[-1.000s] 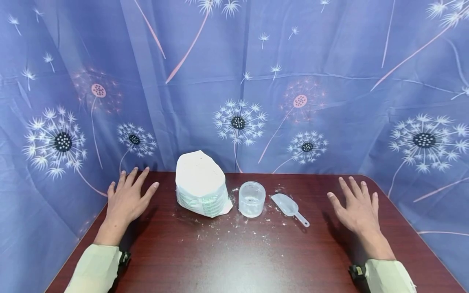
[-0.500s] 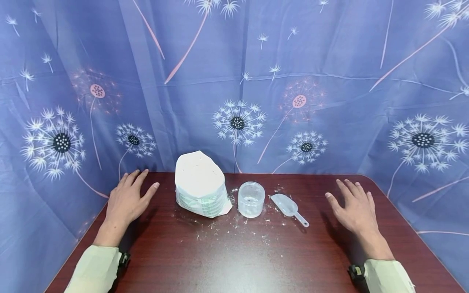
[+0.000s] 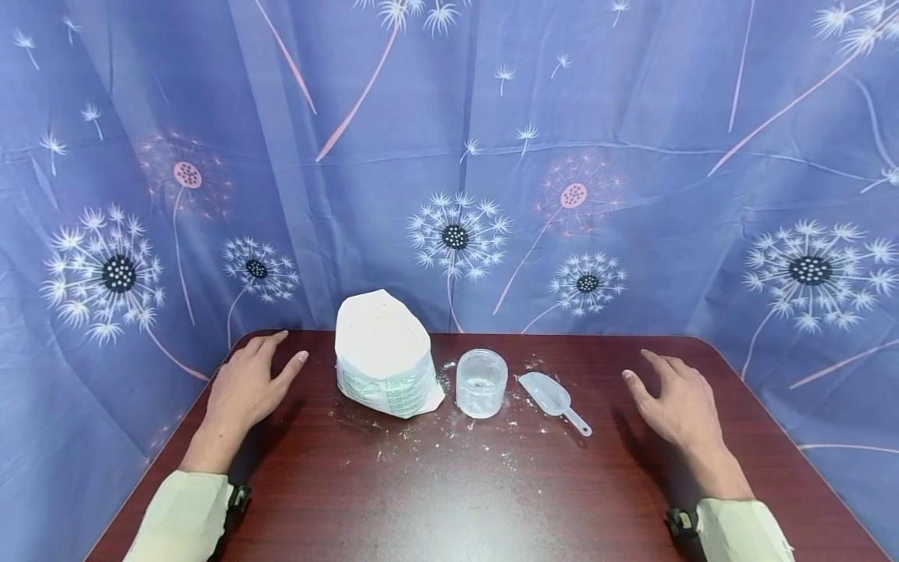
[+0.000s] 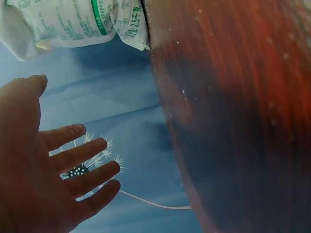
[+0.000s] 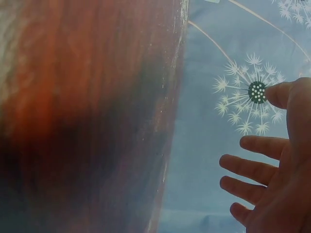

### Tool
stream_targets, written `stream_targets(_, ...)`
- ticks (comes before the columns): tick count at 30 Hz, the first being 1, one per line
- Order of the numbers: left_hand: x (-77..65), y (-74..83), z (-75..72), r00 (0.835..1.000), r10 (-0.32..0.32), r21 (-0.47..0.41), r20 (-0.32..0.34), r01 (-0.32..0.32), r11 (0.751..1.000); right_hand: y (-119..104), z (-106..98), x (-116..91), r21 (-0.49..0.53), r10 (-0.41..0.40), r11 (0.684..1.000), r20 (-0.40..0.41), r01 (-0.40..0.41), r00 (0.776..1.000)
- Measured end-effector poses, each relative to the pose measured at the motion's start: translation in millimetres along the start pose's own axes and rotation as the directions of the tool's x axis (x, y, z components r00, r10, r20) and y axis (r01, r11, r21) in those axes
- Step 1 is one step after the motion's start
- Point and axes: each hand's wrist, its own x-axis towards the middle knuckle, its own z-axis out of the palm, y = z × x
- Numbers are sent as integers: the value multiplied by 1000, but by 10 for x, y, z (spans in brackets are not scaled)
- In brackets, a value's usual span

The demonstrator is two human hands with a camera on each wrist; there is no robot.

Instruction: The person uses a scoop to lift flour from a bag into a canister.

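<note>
Lower at the fingertips than before, my left hand (image 3: 242, 384) and right hand (image 3: 676, 404) spread loosely, empty. Between them, left to right: bag (image 3: 386, 359), tub (image 3: 481, 386), scoop (image 3: 551, 395). A clumsy reach could tip the bag, spilling it.

Across the bottom of the head view, your surface (image 3: 337, 499) is glossy, smooth-looking, wood-grained; filling the top, the creased cloth (image 3: 379, 211) looks matt. Near centre, your tub (image 3: 481, 384) and scoop (image 3: 551, 395) look like smooth, translucent plastic; left of them, your wrinkled bag (image 3: 388, 355) could be paper or plastic.
</note>
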Motion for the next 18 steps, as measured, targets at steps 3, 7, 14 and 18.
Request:
stream_targets(3, 0, 9, 1, 1000, -8, -42, 21, 9, 999, -15, -7, 3, 4, 3, 1000, 10, -3, 1000)
stream_targets(7, -4, 34, 12, 999, -10, -115, 35, 14, 993, -42, -12, 6, 2, -1, 1000, 15, 1, 1000)
stream_targets(14, 17, 118, 61, 999, 47, -322, 15, -39, 946, -116, -37, 9, 5, -19, 1000, -1, 19, 1000)
stream_targets(18, 24, 186, 90, 998, 55, -452, 45, -29, 892, -147, -40, 17, 29, -38, 999, -3, 38, 999)
